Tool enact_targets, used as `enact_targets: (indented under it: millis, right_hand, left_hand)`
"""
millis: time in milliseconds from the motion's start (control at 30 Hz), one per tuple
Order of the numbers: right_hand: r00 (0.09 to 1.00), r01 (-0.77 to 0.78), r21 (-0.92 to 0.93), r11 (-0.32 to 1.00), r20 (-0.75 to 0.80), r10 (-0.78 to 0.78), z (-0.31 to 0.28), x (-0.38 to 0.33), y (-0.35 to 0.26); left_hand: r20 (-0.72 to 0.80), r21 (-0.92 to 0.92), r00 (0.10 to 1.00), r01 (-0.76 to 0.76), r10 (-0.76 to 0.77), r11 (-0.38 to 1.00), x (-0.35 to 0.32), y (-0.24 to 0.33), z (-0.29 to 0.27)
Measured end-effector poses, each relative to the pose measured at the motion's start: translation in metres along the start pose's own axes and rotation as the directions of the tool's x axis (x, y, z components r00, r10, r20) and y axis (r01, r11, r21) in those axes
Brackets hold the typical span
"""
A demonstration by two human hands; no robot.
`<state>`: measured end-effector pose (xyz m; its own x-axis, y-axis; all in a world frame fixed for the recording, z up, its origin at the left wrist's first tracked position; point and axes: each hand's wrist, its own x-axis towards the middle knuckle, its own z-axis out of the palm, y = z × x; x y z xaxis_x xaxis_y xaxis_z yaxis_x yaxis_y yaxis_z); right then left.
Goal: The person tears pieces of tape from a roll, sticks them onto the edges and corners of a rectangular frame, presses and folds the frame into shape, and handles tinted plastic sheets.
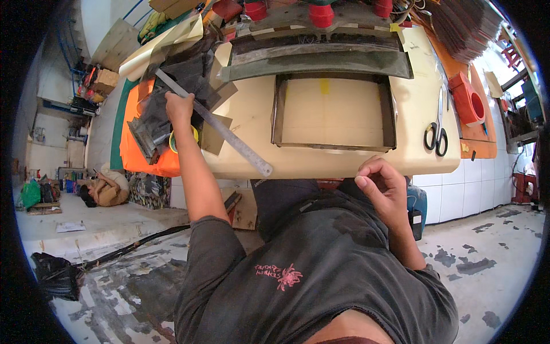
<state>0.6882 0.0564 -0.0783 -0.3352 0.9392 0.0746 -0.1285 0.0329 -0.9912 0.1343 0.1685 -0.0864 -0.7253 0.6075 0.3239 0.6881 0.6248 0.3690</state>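
Spanning the area in front of you, the cream-covered surface [252, 103] carries most of the items listed below. At its left end, an orange sheet [166, 166] lies beneath a loose pile of dark sheets [201, 86], whose pieces overlap at different angles. Right of centre, a dark rectangular frame [279, 109] lies flat, with the cream covering showing through its opening. Along the far side of that frame, a set of long dark strips [318, 64] runs crosswise; contact between the two cannot be determined from this view.

The steel ruler [224, 131] lies diagonally, its far end over the dark sheets and its near end by the front edge of the surface, left of the frame. To the far right sits a red container [461, 94]. Between it and the frame lie the scissors [440, 129], black handles toward you.

Your left hand [180, 108] grasps the ruler near its far end. Your right hand [382, 182] is released, with its fingers loosely curled, near the front edge of the surface. Beside your left forearm, and partly hidden by it, is a yellow tape roll [173, 142].
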Motion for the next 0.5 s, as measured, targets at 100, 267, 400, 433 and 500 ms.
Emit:
enact_targets:
  millis: [100, 267, 400, 433, 500]
  right_hand:
    - [1.0, 0.003, -0.008, 1.0, 0.007, -0.002, -0.006, 0.0, 0.005]
    - [1.0, 0.015, 0.002, 1.0, 0.022, -0.015, -0.008, 0.002, 0.008]
    - [1.0, -0.007, 0.006, 1.0, 0.023, 0.007, -0.012, 0.002, 0.005]
    - [0.999, -0.022, 0.012, 1.0, 0.026, 0.022, -0.014, 0.002, 0.004]
    - [1.0, -0.013, 0.022, 1.0, 0.021, 0.012, -0.018, 0.003, 0.004]
  left_hand:
    - [-0.04, -0.032, 0.998, -0.045, 0.044, 0.998, 0.006, -0.004, 0.007]
    - [0.066, 0.007, 0.997, 0.04, -0.04, 0.999, 0.016, 0.001, 0.01]
    - [0.045, 0.063, 0.997, 0.065, -0.068, 0.996, 0.014, 0.017, 0.011]
    - [0.062, 0.046, 0.996, 0.069, -0.072, 0.997, 0.014, 0.02, 0.012]
    - [0.08, 0.028, 0.994, 0.07, -0.072, 0.997, 0.018, 0.021, 0.014]
